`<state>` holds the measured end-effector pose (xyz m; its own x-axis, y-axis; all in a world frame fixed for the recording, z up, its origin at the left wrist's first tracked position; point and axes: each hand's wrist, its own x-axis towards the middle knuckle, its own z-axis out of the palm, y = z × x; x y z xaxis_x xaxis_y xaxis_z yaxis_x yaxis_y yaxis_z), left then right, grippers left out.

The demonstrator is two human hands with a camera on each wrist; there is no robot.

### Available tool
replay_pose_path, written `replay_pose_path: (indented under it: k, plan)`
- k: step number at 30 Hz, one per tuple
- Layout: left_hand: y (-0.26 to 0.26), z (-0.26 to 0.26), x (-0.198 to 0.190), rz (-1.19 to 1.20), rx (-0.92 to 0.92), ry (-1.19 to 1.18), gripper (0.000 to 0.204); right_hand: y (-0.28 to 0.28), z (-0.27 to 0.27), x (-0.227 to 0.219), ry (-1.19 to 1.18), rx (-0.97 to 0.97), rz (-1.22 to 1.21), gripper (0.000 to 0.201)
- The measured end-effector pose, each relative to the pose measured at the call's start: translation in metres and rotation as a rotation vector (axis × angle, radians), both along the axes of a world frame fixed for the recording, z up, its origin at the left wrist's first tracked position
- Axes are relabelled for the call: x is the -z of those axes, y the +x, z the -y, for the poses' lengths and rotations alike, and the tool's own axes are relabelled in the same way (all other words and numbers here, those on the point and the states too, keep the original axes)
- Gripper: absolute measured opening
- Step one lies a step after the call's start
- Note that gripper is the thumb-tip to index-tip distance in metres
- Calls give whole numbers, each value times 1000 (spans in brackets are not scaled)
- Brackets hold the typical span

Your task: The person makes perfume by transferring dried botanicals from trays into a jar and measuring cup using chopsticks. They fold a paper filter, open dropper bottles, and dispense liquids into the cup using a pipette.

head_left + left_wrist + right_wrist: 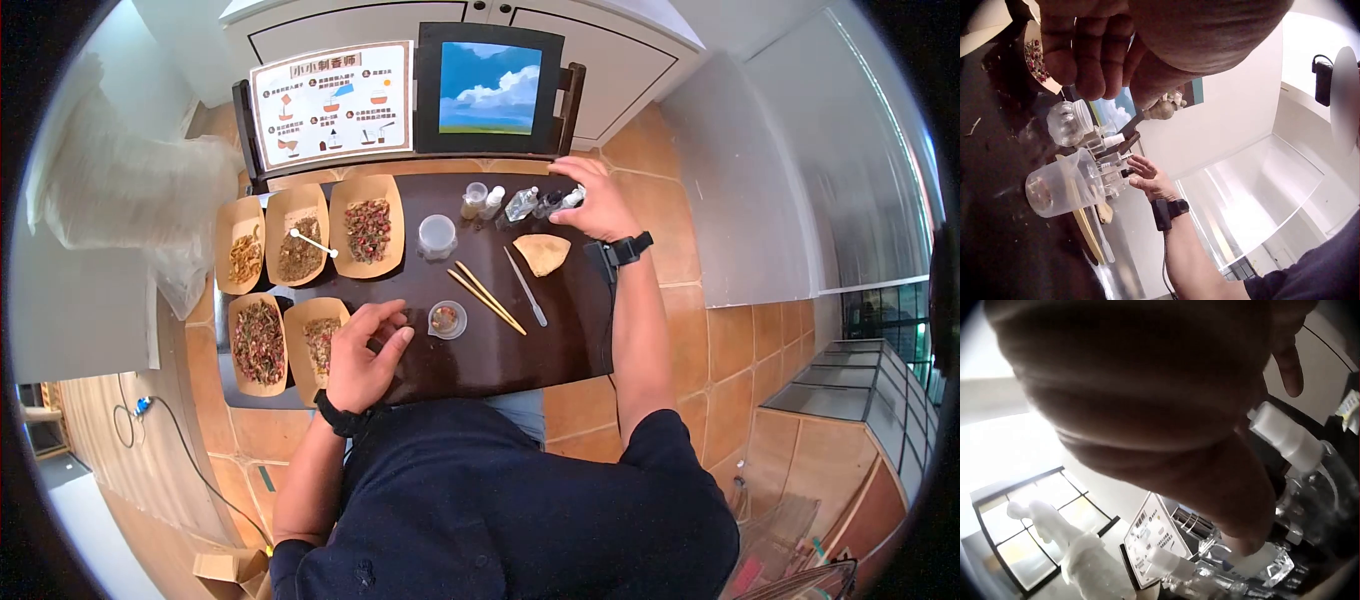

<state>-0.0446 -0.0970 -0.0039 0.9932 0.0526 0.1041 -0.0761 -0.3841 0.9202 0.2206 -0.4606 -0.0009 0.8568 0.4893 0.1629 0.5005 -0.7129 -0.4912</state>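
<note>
My right hand [600, 205] reaches over the small bottles at the table's back right, fingers spread. Its thumb lies close beside a white-topped bottle [574, 197]; in the right wrist view a white spray top [1288, 436] stands near the fingers. A dark-topped bottle [548, 203] and a clear faceted bottle [521, 205] are to the left. Loosely bent and holding nothing, my left hand [365, 355] hovers at the front, beside a paper tray of dried petals [320, 345]. Right of it stands a clear plastic beaker [447, 320] with some dried bits inside.
A lidded clear jar [437, 236], two wooden sticks [487, 298], a plastic pipette [526, 288] and a folded tan paper [543, 254] lie mid-table. Several trays of dried flowers [367, 230] fill the left; a white spoon [315, 243] crosses one. An instruction sheet [335, 105] stands behind.
</note>
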Motion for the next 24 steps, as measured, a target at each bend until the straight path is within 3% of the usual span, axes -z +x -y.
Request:
replay_pose_path:
  k: [2, 4, 8, 24]
  plan:
    - [1, 1, 0, 11, -6, 1, 36, -1, -15, -7, 16, -21, 11, 79]
    - [1, 2, -2, 8, -5, -4, 36, 1, -26, -9, -165, -103, 2, 75]
    - [-1, -2, -4, 10, -18, 2, 36, 2, -44, 0, -284, -93, -38, 73]
    - [0, -5, -3, 10, -15, -23, 36, 9, -48, 19, -342, -35, -12, 56]
